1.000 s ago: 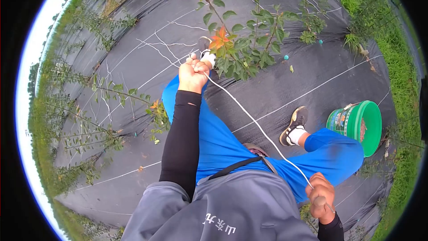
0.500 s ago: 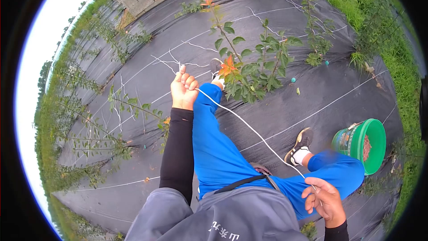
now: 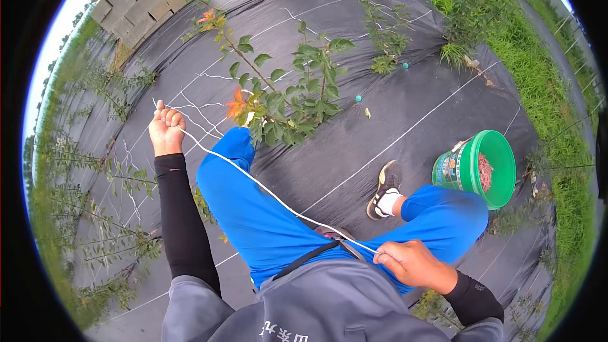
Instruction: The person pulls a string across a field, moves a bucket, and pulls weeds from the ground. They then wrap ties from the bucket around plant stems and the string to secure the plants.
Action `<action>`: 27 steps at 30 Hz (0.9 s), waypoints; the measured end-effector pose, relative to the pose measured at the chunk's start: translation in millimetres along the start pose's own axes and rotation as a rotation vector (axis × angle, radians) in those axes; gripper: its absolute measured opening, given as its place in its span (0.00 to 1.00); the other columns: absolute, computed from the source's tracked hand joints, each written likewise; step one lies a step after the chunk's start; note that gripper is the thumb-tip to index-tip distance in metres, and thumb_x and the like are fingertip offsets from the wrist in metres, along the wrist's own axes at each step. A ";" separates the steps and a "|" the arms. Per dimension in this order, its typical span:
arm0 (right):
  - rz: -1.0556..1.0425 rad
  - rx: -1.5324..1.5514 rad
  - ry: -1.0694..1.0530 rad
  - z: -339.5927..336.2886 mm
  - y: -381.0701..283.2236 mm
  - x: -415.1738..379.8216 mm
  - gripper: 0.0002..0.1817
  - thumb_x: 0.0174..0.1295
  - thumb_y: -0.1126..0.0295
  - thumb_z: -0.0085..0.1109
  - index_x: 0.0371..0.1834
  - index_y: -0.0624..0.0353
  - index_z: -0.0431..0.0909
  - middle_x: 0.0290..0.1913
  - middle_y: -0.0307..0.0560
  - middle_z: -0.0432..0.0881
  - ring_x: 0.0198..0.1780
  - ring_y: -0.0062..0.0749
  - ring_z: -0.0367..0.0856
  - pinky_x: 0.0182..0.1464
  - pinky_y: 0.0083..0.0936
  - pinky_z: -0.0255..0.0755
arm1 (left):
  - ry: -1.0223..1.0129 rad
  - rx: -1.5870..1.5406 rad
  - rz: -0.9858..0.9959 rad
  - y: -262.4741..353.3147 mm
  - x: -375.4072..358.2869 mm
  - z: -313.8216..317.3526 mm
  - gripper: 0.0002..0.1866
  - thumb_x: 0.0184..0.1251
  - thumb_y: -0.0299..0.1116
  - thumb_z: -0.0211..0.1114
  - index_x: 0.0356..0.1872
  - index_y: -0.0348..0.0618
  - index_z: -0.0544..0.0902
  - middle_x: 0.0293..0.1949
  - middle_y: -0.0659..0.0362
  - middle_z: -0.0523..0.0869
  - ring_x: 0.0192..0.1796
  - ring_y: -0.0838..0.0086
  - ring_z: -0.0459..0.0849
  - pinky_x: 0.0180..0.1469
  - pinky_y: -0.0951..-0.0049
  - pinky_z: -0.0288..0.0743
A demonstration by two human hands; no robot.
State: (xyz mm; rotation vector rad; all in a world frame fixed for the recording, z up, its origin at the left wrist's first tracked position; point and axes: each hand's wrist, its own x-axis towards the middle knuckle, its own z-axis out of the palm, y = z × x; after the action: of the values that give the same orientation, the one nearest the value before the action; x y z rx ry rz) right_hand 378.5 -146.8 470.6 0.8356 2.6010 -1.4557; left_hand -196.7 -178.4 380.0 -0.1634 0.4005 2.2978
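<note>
A white cord (image 3: 263, 189) runs between my two hands across my blue trousers, sagging slightly. My left hand (image 3: 166, 128) is closed round one end, with a short tip poking out above the fist. Near my lap on the right, my right hand (image 3: 411, 262) pinches the other end between thumb and fingers. A leafy sapling (image 3: 278, 104) with orange young leaves rises beyond my left knee and partly hides that foot. Several pale strands (image 3: 201, 116) lie on the black ground sheet (image 3: 354, 145) past my left hand.
A green bucket (image 3: 474, 168) holding pinkish-brown material stands right of my knee. Grey blocks (image 3: 142, 3) are stacked at the back left. More young trees (image 3: 377, 19) grow through the sheet, and grass (image 3: 525, 76) borders it on the right.
My right hand has gone from loosely spread fingers to a firm pinch on the cord and has turned inward. My left hand still grips the other end; the whole view has shifted.
</note>
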 end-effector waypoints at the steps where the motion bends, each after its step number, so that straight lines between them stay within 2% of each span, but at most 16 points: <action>1: -0.001 -0.026 0.034 1.6 -3.3 7.0 0.08 0.64 0.67 0.50 0.37 0.58 0.76 0.30 0.50 0.82 0.33 0.49 0.81 0.33 0.35 0.74 | -0.593 0.081 -0.095 12.1 4.9 -4.1 0.19 0.75 0.43 0.40 0.54 0.41 0.70 0.23 0.61 0.75 0.23 0.75 0.73 0.27 0.73 0.68; 2: -0.015 -0.051 0.066 3.2 -7.9 18.7 0.08 0.64 0.67 0.50 0.36 0.59 0.76 0.30 0.50 0.82 0.33 0.48 0.81 0.33 0.35 0.74 | -0.433 0.155 0.008 29.6 7.0 -7.3 0.22 0.74 0.46 0.38 0.59 0.42 0.62 0.35 0.55 0.73 0.34 0.68 0.74 0.38 0.66 0.68; 4: -0.126 0.043 0.119 5.6 -24.9 52.6 0.08 0.63 0.68 0.50 0.36 0.60 0.77 0.29 0.50 0.82 0.33 0.48 0.81 0.33 0.34 0.74 | -0.078 0.341 0.171 9.7 -64.0 82.0 0.32 0.73 0.53 0.36 0.70 0.43 0.47 0.58 0.45 0.71 0.57 0.56 0.75 0.59 0.52 0.66; 5: -0.178 0.085 0.152 6.7 -36.1 75.8 0.09 0.63 0.68 0.49 0.37 0.60 0.77 0.29 0.51 0.82 0.32 0.47 0.81 0.34 0.35 0.74 | -0.177 0.439 0.159 35.1 -58.4 71.4 0.41 0.69 0.61 0.34 0.70 0.49 0.26 0.72 0.44 0.41 0.72 0.48 0.48 0.70 0.44 0.38; 6: -0.254 0.123 0.209 10.7 -46.5 110.9 0.11 0.64 0.66 0.48 0.38 0.61 0.78 0.30 0.53 0.82 0.33 0.48 0.81 0.35 0.36 0.73 | -0.058 0.489 0.295 39.8 -67.6 74.2 0.42 0.69 0.61 0.36 0.70 0.48 0.29 0.71 0.43 0.47 0.71 0.51 0.53 0.70 0.44 0.43; 7: -0.296 0.208 0.272 13.7 -65.0 149.9 0.14 0.63 0.62 0.50 0.40 0.64 0.76 0.29 0.55 0.82 0.33 0.49 0.81 0.37 0.38 0.73 | -0.014 0.504 0.390 40.5 -80.2 72.7 0.41 0.69 0.60 0.36 0.71 0.47 0.30 0.71 0.43 0.47 0.71 0.52 0.53 0.70 0.45 0.43; 8: -0.293 0.134 0.260 10.4 -83.7 185.9 0.22 0.60 0.59 0.53 0.49 0.68 0.71 0.36 0.60 0.81 0.39 0.52 0.80 0.40 0.39 0.73 | 0.021 0.520 0.478 38.3 -94.2 71.5 0.41 0.70 0.60 0.36 0.71 0.47 0.31 0.71 0.43 0.48 0.72 0.54 0.53 0.70 0.45 0.43; 9: -0.316 -0.081 0.508 26.1 -86.4 226.3 0.31 0.58 0.56 0.57 0.57 0.70 0.63 0.40 0.61 0.79 0.43 0.53 0.78 0.44 0.41 0.72 | 0.044 0.541 0.521 30.0 -109.2 68.1 0.40 0.70 0.59 0.37 0.71 0.46 0.33 0.70 0.43 0.49 0.71 0.55 0.54 0.70 0.46 0.45; 10: -0.114 -0.109 0.502 28.7 -103.1 244.6 0.36 0.57 0.55 0.57 0.60 0.72 0.58 0.47 0.67 0.74 0.49 0.56 0.75 0.49 0.45 0.70 | 0.067 0.553 0.561 20.1 -124.5 61.2 0.39 0.71 0.58 0.37 0.71 0.45 0.35 0.70 0.44 0.50 0.71 0.55 0.55 0.70 0.47 0.46; 12: -0.118 -0.075 0.410 45.5 -104.8 252.5 0.32 0.58 0.58 0.55 0.59 0.71 0.59 0.47 0.66 0.73 0.48 0.58 0.75 0.49 0.46 0.70 | 0.066 0.604 0.512 0.6 -155.2 38.2 0.38 0.71 0.56 0.40 0.71 0.42 0.42 0.69 0.44 0.55 0.70 0.56 0.58 0.69 0.53 0.51; 14: -0.211 -0.049 0.383 61.8 -98.2 227.8 0.31 0.58 0.59 0.55 0.58 0.69 0.59 0.45 0.65 0.74 0.48 0.58 0.75 0.48 0.46 0.70 | 0.091 0.696 0.453 -12.7 -177.2 1.2 0.36 0.71 0.54 0.44 0.70 0.40 0.47 0.67 0.44 0.59 0.68 0.58 0.62 0.67 0.58 0.57; 18: -0.224 -0.059 0.346 59.0 -64.7 181.4 0.27 0.58 0.63 0.54 0.59 0.63 0.61 0.45 0.61 0.75 0.47 0.55 0.76 0.47 0.46 0.70 | 0.157 0.780 0.343 -25.6 -215.1 -52.2 0.35 0.71 0.53 0.47 0.69 0.40 0.51 0.64 0.47 0.64 0.65 0.60 0.66 0.63 0.63 0.62; 20: -0.232 -0.060 0.459 57.6 -44.1 165.1 0.24 0.59 0.64 0.53 0.57 0.61 0.63 0.45 0.58 0.76 0.46 0.53 0.76 0.47 0.46 0.70 | 0.180 0.794 0.336 -36.7 -222.8 -58.8 0.34 0.70 0.53 0.48 0.69 0.41 0.54 0.62 0.49 0.66 0.62 0.63 0.69 0.61 0.65 0.64; 23: -0.230 0.009 0.455 43.5 -31.1 134.5 0.20 0.58 0.66 0.53 0.54 0.59 0.67 0.44 0.56 0.77 0.46 0.52 0.76 0.47 0.44 0.70 | 0.071 0.854 0.414 -49.3 -241.3 -30.4 0.32 0.72 0.50 0.46 0.69 0.40 0.54 0.62 0.48 0.66 0.62 0.63 0.69 0.61 0.66 0.65; 25: -0.289 0.033 0.539 26.8 -30.2 105.6 0.18 0.58 0.67 0.53 0.50 0.62 0.71 0.44 0.56 0.78 0.46 0.51 0.77 0.46 0.43 0.71 | -0.055 0.869 0.466 -51.0 -247.7 0.3 0.31 0.74 0.48 0.44 0.68 0.36 0.54 0.63 0.46 0.64 0.65 0.62 0.66 0.65 0.65 0.62; 27: -0.331 0.066 0.678 13.3 -21.4 83.5 0.17 0.55 0.69 0.55 0.47 0.64 0.72 0.41 0.56 0.79 0.43 0.51 0.78 0.44 0.41 0.71 | -0.075 0.926 0.555 -73.0 -264.1 58.3 0.30 0.75 0.46 0.40 0.67 0.32 0.55 0.65 0.44 0.61 0.67 0.60 0.62 0.69 0.64 0.58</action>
State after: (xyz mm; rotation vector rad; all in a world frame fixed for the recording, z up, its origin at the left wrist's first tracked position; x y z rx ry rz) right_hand 294.2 -130.3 455.4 1.1084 3.3347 -1.5443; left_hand 38.0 -293.3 481.1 0.5554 1.5599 2.3568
